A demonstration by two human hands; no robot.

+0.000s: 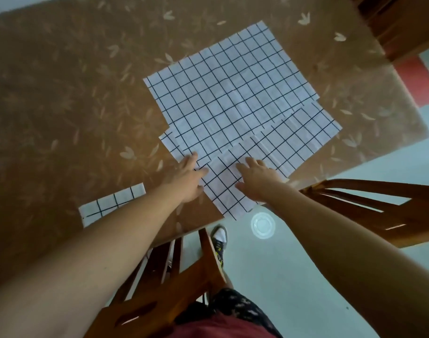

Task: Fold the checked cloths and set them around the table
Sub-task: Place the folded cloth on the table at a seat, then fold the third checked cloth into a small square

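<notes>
Cloth is the whole story here: checked cloths (228, 98), white with a thin black grid, are seen fanned in a loose, overlapping pile from the middle of the table (62, 93) out toward 1 o'clock. One folded cloth (112, 204) is already laid at 8 o'clock, near the table edge.

The fabric is judged light, thin and limp, with old fold lines showing. It will likely slide on the smooth table cover and drag its neighbours along. A corner or hem is therefore best pinched, with the sheets below held down.

The nearest cloth (223, 191), at 6 o'clock of the pile, is seen to overhang the table edge a little. It is pressed by the right hand (257, 181), palm down, fingers (253, 163) spread wide and fairly straight. Nothing is gripped.

The left hand (190, 178) is laid at 9 o'clock of that cloth, on its left border. Its fingers are extended and close together, touching fabric, and no pinch is seen.

A wooden chair (159, 289) is tucked in at 6 o'clock, a second chair (369, 211) at 4 o'clock.
</notes>
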